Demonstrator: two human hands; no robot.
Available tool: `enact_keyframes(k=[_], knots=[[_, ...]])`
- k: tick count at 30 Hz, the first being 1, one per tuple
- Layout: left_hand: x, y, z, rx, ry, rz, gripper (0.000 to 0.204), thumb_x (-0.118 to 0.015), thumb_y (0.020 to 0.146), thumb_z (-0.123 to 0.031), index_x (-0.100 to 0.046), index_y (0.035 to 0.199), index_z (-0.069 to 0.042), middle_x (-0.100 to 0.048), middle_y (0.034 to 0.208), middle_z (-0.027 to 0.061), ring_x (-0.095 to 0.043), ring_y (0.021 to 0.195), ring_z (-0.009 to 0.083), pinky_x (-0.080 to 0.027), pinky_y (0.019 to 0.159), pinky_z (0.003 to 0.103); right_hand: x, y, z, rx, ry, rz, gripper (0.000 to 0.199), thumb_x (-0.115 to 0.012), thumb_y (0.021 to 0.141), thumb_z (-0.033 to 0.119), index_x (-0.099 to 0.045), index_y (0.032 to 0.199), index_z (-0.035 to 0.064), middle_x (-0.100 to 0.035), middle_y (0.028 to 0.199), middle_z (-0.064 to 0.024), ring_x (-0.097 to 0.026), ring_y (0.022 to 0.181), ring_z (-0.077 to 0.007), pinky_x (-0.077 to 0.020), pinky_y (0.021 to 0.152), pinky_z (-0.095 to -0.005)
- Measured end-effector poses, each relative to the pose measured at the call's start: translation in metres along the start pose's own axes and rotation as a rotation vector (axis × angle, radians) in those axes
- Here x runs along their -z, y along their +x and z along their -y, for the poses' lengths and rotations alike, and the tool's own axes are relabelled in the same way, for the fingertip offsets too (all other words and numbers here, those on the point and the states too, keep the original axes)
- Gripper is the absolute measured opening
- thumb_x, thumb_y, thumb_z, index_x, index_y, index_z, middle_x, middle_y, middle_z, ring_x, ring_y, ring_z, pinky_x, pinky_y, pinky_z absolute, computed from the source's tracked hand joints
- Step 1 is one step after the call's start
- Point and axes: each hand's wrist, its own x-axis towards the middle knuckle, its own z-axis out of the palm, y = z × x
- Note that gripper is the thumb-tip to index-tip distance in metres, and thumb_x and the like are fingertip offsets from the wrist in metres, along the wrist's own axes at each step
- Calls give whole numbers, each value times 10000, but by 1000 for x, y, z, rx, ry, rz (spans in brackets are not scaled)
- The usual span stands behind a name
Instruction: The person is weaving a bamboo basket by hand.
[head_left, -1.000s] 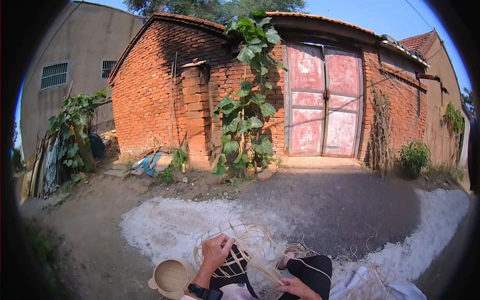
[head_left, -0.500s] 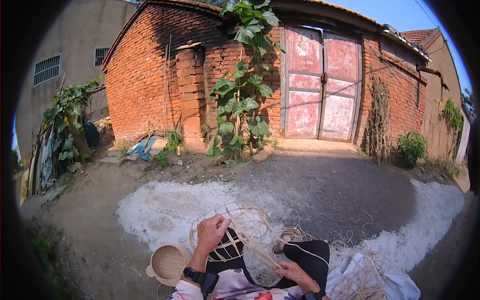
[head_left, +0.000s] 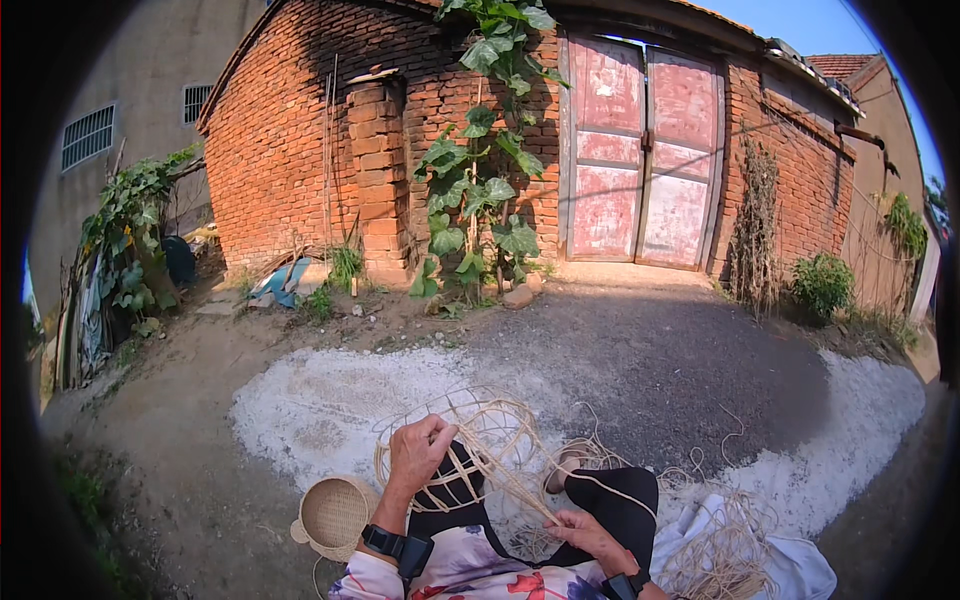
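An openwork basket frame (head_left: 512,412) of pale, straw-coloured cords rests over my lap, its loops crossing in a loose net. My left hand (head_left: 416,456) is closed on its cords at the upper left side. From there a bundle of strands (head_left: 508,482) slants down to the right. Its lower end is pinched between the fingers of my right hand (head_left: 588,536), beside my right knee. Exactly which strands each hand grips is too small to make out.
A small round woven basket (head_left: 336,512) stands on the ground at my left. To my right, a tangled heap of cord (head_left: 728,556) lies on a white cloth (head_left: 800,568). Loose cords trail past my foot. Ahead are a brick wall (head_left: 270,160) and a red double door (head_left: 606,160).
The whole view has shifted slightly, with the wall and door now a little higher. Both hands keep their grip in nearly the same places, the strands still stretched between them.
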Motion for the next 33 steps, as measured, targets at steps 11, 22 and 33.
enact_keyframes(k=[11, 22, 33], knots=[[-1, 1, 2, 9, -2, 23, 219, -648, 816, -256, -651, 768, -42, -640, 649, 126, -638, 595, 287, -479, 571, 375, 3, 7, -16, 28, -5, 35, 224, -640, 890, 186, -651, 1057, 36, -593, 867, 52, -503, 817, -40, -396, 727, -202], [0, 1, 3, -8, 10, 24, 218, -647, 821, -254, -642, 761, -44, -632, 634, 117, -630, 580, 280, -475, 564, 372, 3, 8, -19, 58, 9, 26, 214, -656, 887, 212, -667, 1027, 50, -564, 810, 70, -475, 768, -35, -380, 685, -196], [1, 1, -2, 6, 5, 18, 221, -646, 820, -251, -643, 764, -37, -639, 650, 122, -635, 593, 280, -479, 579, 364, 3, 7, -18, 19, -47, 0, 221, -640, 863, 157, -659, 1048, 39, -562, 854, 48, -481, 783, -53, -389, 705, -214]])
